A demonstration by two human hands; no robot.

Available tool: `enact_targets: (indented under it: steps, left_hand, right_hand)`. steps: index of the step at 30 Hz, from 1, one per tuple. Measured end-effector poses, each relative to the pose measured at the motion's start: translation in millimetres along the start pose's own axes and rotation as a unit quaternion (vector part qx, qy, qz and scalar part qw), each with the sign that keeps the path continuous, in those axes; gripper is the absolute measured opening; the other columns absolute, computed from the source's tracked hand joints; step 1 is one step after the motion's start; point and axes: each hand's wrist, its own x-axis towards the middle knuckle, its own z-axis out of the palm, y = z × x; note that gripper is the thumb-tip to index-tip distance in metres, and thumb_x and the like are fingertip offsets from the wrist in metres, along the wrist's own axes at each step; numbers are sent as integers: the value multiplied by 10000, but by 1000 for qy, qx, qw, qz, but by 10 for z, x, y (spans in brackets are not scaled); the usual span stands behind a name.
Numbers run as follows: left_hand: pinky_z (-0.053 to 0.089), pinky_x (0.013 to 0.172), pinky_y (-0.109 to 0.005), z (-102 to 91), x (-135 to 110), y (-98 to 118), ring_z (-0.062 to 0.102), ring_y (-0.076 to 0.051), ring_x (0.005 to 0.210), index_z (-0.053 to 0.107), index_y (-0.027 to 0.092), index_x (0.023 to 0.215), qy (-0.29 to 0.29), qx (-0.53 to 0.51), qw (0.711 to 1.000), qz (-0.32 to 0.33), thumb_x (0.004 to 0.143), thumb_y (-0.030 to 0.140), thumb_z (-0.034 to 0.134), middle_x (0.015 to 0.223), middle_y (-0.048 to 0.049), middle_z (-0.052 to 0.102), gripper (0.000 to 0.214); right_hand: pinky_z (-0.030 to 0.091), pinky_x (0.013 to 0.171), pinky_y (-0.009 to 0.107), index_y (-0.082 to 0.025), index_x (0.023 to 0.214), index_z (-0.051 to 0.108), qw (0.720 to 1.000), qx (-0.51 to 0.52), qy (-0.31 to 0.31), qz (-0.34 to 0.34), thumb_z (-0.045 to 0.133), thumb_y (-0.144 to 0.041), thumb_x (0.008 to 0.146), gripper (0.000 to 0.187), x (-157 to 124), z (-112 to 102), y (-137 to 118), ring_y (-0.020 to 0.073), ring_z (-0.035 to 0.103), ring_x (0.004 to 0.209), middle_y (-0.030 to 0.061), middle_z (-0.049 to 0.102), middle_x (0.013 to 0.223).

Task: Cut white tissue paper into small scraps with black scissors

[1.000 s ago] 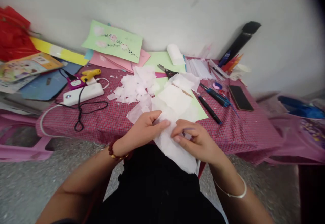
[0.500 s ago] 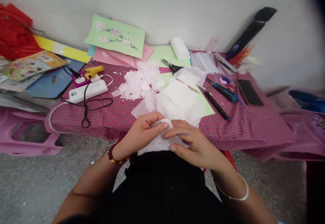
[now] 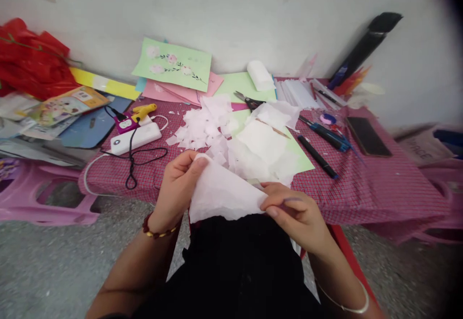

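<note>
a: at the near edge of the checked tablecloth [image 3: 372, 186], see the white tissue [image 3: 226, 191]?
b: yep, spread between left hand [image 3: 176, 191] and right hand [image 3: 297, 215].
a: held how?
b: pinched thumb-to-finger by both, upper corner leftward, lower corner rightward.

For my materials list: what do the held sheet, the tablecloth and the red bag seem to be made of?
White sheet: thin matte paper, perhaps tissue, judging by its soft creases. Tablecloth: probably woven fabric, matte, as it drapes in folds. Red bag: likely thin, glossy plastic from its crumples; cloth is possible.
</note>
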Motion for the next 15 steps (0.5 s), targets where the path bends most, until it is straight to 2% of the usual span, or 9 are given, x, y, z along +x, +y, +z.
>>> enact_targets:
  steps: [2, 4, 7, 10, 12, 15]
  left_hand:
    - [297, 393, -151, 14, 5, -14, 402, -53, 428, 569, 188, 750, 16, -7, 1000, 3, 828, 360, 664, 562, 55, 498, 212]
    - [309, 399, -152, 52, 8, -47, 407, -55, 436, 559, 192, 752, 18, -11, 1000, -3, 826, 361, 661, 576, 55, 502, 211]
    - [321, 408, -157, 152, 5, -129, 404, -62, 448, 554, 200, 768, 8, -5, 1000, -16, 849, 367, 629, 582, 56, 492, 201]
    - [320, 417, -162, 261, 3, -223, 386, -65, 458, 597, 208, 826, -10, 9, 1000, -18, 877, 366, 592, 591, 52, 490, 166]
    - [315, 422, -164, 311, 12, -275, 389, -66, 474, 628, 214, 881, -13, 15, 1000, -16, 885, 349, 583, 623, 43, 512, 142]
    - [309, 429, -164, 339, 52, -323, 404, -66, 501, 646, 216, 909, -1, 18, 1000, -6, 878, 330, 593, 680, 29, 539, 129]
  right_hand:
    - [514, 852, 365, -260, 791, 699, 999, 23, 34, 30, 639, -95, 834, 180, -24, 28, 37, 159, 645, 779, -15, 683, 756]
    - [513, 709, 294, -260, 785, 690, 990, 71, 94, 82, 660, -111, 819, 156, -43, 74, 75, 140, 617, 720, -22, 648, 736]
    - [462, 566, 243, -299, 985, 670, 949, 198, 182, 167, 697, -168, 789, 237, -58, 148, 132, 122, 565, 633, -43, 594, 714]
    - [478, 603, 257, -287, 1087, 671, 912, 285, 174, 237, 737, -220, 744, 356, -69, 191, 190, 129, 576, 651, -31, 621, 743]
    - [483, 618, 266, -259, 986, 714, 901, 296, 166, 271, 751, -241, 726, 264, -86, 200, 236, 133, 586, 661, -14, 650, 762]
    - [470, 596, 265, -237, 810, 711, 899, 271, 196, 282, 732, -257, 755, 63, -130, 196, 310, 128, 577, 637, -14, 642, 726]
